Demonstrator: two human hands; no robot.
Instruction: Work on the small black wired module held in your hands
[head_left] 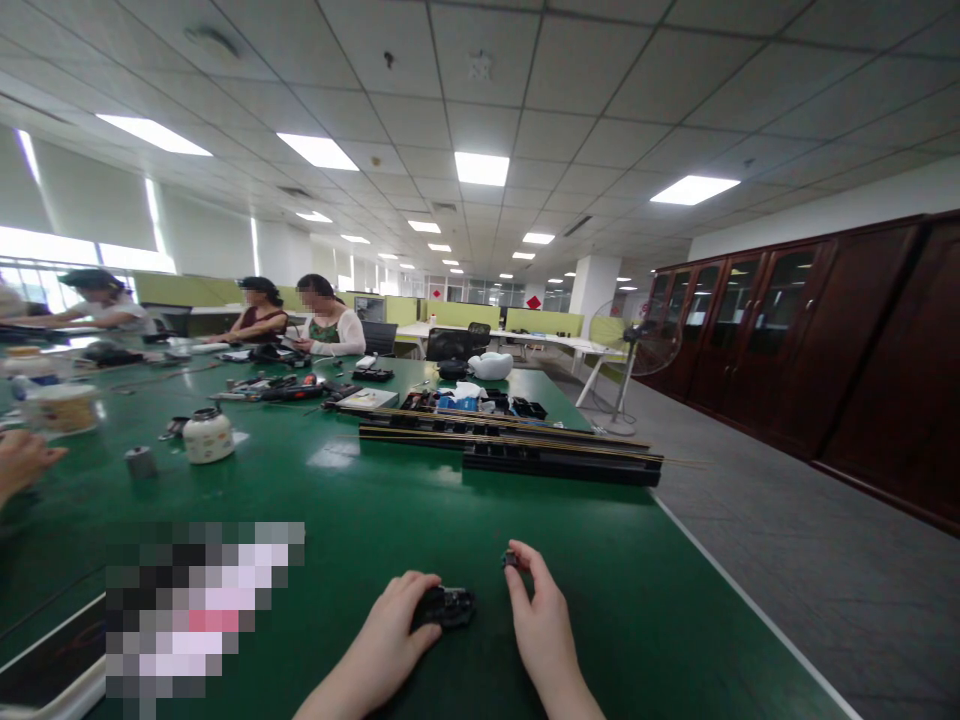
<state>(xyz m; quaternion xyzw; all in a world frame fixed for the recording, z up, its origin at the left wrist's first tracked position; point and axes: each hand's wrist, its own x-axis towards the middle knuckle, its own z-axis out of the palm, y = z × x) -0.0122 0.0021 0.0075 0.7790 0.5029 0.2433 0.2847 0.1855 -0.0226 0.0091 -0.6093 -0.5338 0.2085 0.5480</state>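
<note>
My left hand (394, 630) rests on the green table (420, 500) near the front edge, fingers curled round a small black device (448, 606) that lies on the mat. My right hand (541, 620) is just to the right of it, thumb and forefinger pinched on a tiny dark part (511, 559) held a little above the table. The two hands are a few centimetres apart.
Long black rails (517, 440) lie across the table's middle. A white jar (208, 435) and a small grey cylinder (140, 461) stand to the left. Three people (322, 318) sit at the far left end. Another person's hand (22, 460) shows at left. A standing fan (636, 350) is on the floor.
</note>
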